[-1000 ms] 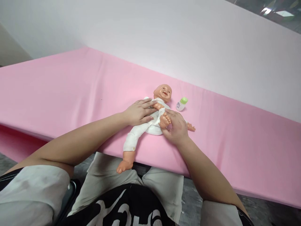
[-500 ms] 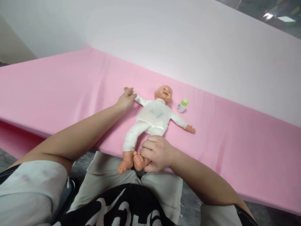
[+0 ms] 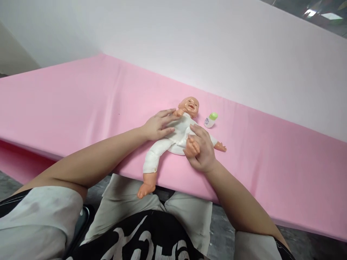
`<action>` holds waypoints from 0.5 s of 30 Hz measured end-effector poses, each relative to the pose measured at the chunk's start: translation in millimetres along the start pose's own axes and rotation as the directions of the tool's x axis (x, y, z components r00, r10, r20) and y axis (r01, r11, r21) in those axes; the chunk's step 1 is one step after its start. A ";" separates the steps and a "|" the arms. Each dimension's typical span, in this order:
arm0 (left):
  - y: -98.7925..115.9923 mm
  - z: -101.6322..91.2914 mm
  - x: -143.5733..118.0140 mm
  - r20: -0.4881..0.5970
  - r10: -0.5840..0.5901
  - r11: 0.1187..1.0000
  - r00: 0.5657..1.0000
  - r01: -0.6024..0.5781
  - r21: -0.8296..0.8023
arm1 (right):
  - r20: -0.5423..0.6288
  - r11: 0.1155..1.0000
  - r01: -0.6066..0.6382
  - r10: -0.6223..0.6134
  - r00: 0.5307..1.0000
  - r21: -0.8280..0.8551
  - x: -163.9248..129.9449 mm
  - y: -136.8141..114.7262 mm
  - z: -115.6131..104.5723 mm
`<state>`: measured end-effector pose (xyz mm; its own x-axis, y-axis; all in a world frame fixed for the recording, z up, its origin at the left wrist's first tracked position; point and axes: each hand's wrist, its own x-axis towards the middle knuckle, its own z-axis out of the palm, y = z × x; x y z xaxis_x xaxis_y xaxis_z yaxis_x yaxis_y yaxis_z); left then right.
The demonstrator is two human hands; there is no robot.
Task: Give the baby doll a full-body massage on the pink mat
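A baby doll (image 3: 180, 126) in a white cloth suit lies on its back, its head away from me. My left hand (image 3: 158, 125) is at the doll's bent arm, which is folded over the chest; the fingers and thumb lie either side of it, and the doll's small hand shows near its chin. My right hand (image 3: 204, 151) is wrapped around the other side's leg, folded up toward the belly, with its foot (image 3: 192, 147) in front of my palm. The doll's other leg (image 3: 153, 159) stretches toward me, its foot past the table edge.
A small white bottle with a green cap (image 3: 210, 120) lies beside the doll's head. Pink cloth covers the table (image 3: 257, 162), which meets a white wall or panel (image 3: 217, 43) at the back. My lap is just below the front edge.
My left hand has brought the doll's outstretched arm in across its chest. My right hand has lifted the doll's leg from the table edge and bent it up to the belly.
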<state>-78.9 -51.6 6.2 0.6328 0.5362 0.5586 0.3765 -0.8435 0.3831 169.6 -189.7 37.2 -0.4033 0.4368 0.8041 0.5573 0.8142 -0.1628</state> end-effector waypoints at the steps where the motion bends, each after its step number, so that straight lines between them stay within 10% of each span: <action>1: 3.2 0.5 1.2 0.051 0.042 0.999 0.998 -0.043 0.013 | 0.061 0.998 -0.057 0.056 0.997 0.005 0.1 6.0 1.1; 6: 8.2 0.8 3.0 0.111 0.039 0.999 0.993 -0.043 0.033 | 0.193 0.981 -0.193 0.186 0.963 0.015 -4.4 20.0 7.2; 11: 1.9 1.4 -1.0 -0.099 -0.156 0.988 0.983 0.154 -0.025 | 0.122 0.999 -0.045 0.045 0.991 -0.003 -5.3 6.5 5.6; 15: -27.4 5.3 -1.7 -0.301 -0.349 0.937 0.888 0.324 -0.130 | 0.156 0.998 0.046 -0.052 0.986 0.044 -1.8 -16.8 3.4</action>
<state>-86.7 -29.6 -9.1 0.2267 0.7799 0.5834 0.4702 -0.6122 0.6357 158.5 -202.9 36.5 -0.5404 0.4480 0.7122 0.5057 0.8495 -0.1506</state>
